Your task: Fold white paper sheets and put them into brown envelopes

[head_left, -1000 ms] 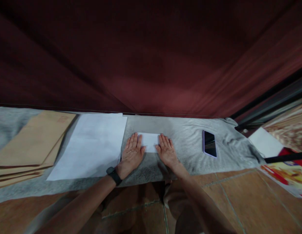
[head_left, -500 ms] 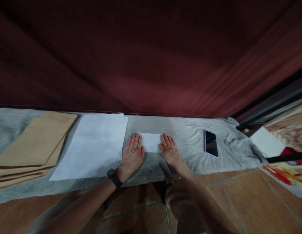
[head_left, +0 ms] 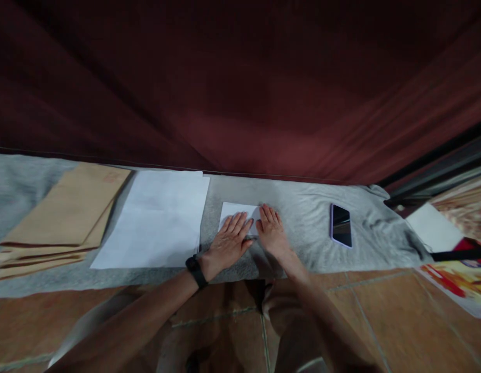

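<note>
A small white piece of folded paper (head_left: 236, 208) lies flat on the grey cloth (head_left: 298, 207) in front of me. My left hand (head_left: 229, 241) rests palm down on its lower left and middle, fingers spread and pointing away from me. At the right end of the paper lies my right hand (head_left: 272, 231), also flat with its fingers stretched out. Much of the paper is covered by the two hands. A dark watch (head_left: 196, 272) sits on my left wrist.
Large white paper sheets (head_left: 157, 217) lie to the left, with a stack of brown paper envelopes (head_left: 65, 212) beyond them. A phone (head_left: 340, 226) rests on the cloth at right. A dark red curtain (head_left: 240, 103) hangs behind; tiled floor (head_left: 380, 305) lies below.
My left hand has slid rightward from the paper's left end onto its middle, nearer the right hand. My right hand stays at the right end. The view has tilted slightly.
</note>
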A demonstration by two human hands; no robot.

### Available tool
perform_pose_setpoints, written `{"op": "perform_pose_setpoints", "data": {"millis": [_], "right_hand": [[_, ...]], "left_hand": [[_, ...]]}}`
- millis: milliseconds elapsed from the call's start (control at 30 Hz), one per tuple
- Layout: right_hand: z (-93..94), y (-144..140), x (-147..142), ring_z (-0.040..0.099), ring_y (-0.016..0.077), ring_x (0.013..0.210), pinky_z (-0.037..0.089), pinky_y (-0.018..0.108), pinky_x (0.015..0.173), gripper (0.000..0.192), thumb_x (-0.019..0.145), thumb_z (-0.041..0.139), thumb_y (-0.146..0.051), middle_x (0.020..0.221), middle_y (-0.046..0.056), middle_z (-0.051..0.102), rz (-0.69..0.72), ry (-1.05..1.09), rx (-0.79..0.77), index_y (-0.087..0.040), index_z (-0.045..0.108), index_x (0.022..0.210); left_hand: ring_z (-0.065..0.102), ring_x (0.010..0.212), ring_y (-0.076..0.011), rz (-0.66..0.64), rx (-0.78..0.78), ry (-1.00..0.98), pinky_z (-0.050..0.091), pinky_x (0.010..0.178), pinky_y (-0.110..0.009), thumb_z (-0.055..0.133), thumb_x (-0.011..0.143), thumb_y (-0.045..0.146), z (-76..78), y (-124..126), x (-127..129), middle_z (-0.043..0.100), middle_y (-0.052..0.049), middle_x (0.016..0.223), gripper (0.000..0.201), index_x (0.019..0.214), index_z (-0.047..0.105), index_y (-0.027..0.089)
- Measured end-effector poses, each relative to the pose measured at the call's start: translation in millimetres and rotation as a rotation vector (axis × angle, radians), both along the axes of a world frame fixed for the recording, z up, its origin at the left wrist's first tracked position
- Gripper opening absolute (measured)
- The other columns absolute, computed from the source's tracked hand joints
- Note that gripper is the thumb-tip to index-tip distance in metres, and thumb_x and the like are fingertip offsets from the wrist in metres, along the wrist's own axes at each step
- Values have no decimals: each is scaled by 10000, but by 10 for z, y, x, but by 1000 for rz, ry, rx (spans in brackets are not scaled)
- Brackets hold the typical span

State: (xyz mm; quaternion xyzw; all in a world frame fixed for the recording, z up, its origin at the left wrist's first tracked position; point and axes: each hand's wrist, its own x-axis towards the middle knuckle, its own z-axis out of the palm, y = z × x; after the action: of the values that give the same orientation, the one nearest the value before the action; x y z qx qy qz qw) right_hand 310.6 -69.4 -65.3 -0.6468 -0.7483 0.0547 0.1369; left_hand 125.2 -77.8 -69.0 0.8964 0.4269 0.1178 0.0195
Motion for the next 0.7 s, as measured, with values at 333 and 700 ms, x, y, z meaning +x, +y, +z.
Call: {"op": "perform_pose_setpoints", "data": {"millis": [333,700], "right_hand": [[-99,-43,-254,215,204,1536,215,412,1254,602,1072,222,-429,1642,120,283,200,51,-49,-100,308,1568],[-115,-49,-159,221,214,1534,232,446,1245,590,1071,238,-422,1638,122,289,184,17,-38,-124,293,1578]], "left_hand": [[246,1524,-282,15,-41,43,173,1254,-497,402,995,393,-27,-13,52,317,-200,1612,614,1509,393,57],[231,1532,-269,34,-18,41,148,1260,-491,393,998,416,-9,-33,51,290,-190,1626,635,1522,371,59]]}}
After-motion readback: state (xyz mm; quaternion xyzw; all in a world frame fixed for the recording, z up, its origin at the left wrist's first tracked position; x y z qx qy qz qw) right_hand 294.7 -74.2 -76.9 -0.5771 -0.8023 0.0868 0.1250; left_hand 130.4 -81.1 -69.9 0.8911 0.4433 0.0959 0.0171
